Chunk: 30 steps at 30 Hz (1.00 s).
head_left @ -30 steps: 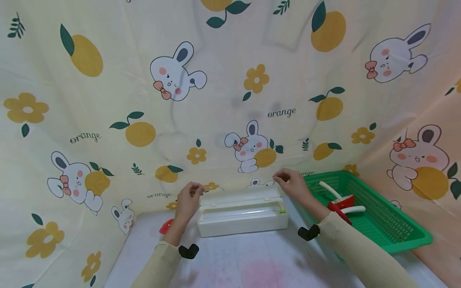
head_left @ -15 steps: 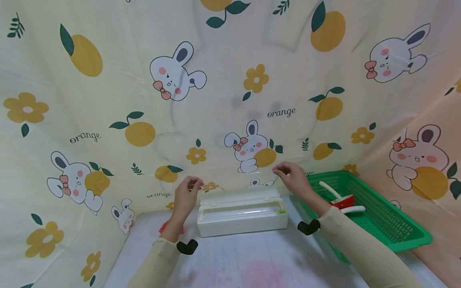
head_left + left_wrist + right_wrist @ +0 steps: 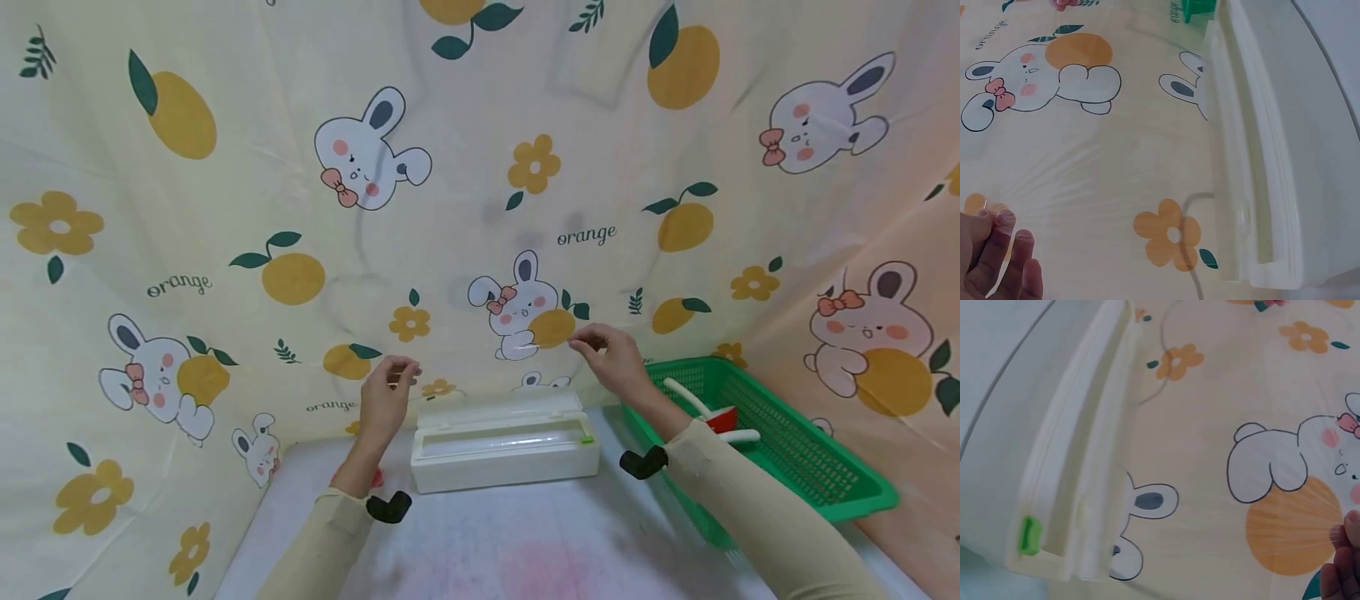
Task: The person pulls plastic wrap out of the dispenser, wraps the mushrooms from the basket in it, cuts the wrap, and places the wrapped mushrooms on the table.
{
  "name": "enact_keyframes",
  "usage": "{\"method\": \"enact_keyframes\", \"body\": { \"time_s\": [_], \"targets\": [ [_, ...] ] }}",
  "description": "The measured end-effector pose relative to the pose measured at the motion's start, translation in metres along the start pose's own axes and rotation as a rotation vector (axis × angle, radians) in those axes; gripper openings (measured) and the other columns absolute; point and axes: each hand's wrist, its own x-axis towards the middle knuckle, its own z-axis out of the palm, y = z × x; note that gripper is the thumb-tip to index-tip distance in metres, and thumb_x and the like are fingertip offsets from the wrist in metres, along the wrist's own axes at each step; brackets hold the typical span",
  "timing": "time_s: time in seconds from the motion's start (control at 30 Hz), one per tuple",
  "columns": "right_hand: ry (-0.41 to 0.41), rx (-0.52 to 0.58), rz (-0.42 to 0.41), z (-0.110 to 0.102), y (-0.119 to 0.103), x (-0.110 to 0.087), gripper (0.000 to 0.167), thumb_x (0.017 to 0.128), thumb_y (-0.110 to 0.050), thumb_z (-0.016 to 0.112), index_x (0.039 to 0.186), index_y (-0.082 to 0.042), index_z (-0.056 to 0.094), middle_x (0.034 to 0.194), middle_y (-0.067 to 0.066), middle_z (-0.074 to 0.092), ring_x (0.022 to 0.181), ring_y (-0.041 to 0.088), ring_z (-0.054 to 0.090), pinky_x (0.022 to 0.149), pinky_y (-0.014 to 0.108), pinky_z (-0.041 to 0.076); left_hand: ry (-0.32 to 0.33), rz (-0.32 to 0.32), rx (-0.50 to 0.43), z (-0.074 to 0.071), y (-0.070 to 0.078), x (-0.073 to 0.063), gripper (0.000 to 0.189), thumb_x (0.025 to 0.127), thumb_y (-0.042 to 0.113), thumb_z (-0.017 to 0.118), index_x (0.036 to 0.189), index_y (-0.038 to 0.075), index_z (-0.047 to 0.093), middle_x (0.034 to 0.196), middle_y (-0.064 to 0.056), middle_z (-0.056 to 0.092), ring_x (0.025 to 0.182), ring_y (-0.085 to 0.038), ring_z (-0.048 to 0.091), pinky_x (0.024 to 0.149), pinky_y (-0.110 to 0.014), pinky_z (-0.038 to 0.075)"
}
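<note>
Pinching clear plastic wrap [image 3: 1054, 170] above the long white box [image 3: 506, 473], lower middle, left hand [image 3: 385, 402] and right hand [image 3: 613, 360] likely must pull evenly.

Head view: illumination moderate, diffuse, fairly even across the printed cloth [image 3: 450, 242]; tint turns pinker toward the right side. Tabletop [image 3: 465, 533] reads cooler, with faint, soft-edged shadows near the sleeves [image 3: 757, 517]. Small pale glints on the roll [image 3: 502, 442] inside the white box [image 3: 510, 472]. Focus adequate; prints stretched toward frame edges. Both wrist views: dimmer, hazier, low contrast; box outlines soft and bowed. Clear film [image 3: 1054, 165] registers as pale streaks of sheen, its limits indistinct. Light direction undetermined.
</note>
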Motion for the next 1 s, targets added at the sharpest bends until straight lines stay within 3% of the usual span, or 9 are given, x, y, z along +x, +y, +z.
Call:
{"method": "enact_keyframes", "body": {
  "time_s": [0.3, 0.8, 1.0],
  "targets": [
    [0.041, 0.023, -0.055, -0.006, -0.008, 0.005, 0.012, 0.104, -0.013, 0.073, 0.111, -0.005, 0.079, 0.103, 0.012, 0.077, 0.088, 0.025, 0.063, 0.076, 0.020, 0.051, 0.020, 0.008, -0.033, -0.005, 0.009, 0.001, 0.018, 0.110, 0.023, 0.063, 0.121, 0.010, 0.070, 0.114, -0.008, 0.077, 0.104, -0.024, 0.072, 0.092, -0.033, 0.058],
    [0.125, 0.073, -0.061, -0.008, -0.019, 0.012, 0.018, 0.103, -0.018, 0.075, 0.114, -0.005, 0.079, 0.106, 0.012, 0.077, 0.090, 0.023, 0.062, 0.078, 0.025, 0.052, 0.105, 0.067, -0.078, -0.005, 0.016, 0.007, 0.019, 0.109, 0.025, 0.064, 0.119, 0.010, 0.070, 0.112, -0.007, 0.077, 0.099, -0.023, 0.072, 0.084, -0.020, 0.054],
    [0.140, 0.097, -0.072, -0.010, -0.024, 0.013, 0.018, 0.102, -0.016, 0.076, 0.115, -0.004, 0.079, 0.107, 0.013, 0.077, 0.090, 0.022, 0.062, 0.077, 0.018, 0.050, 0.118, 0.079, -0.088, -0.007, 0.021, 0.008, 0.020, 0.109, 0.025, 0.065, 0.119, 0.008, 0.070, 0.110, -0.008, 0.078, 0.098, -0.023, 0.071, 0.082, -0.016, 0.053]
  ]
}}
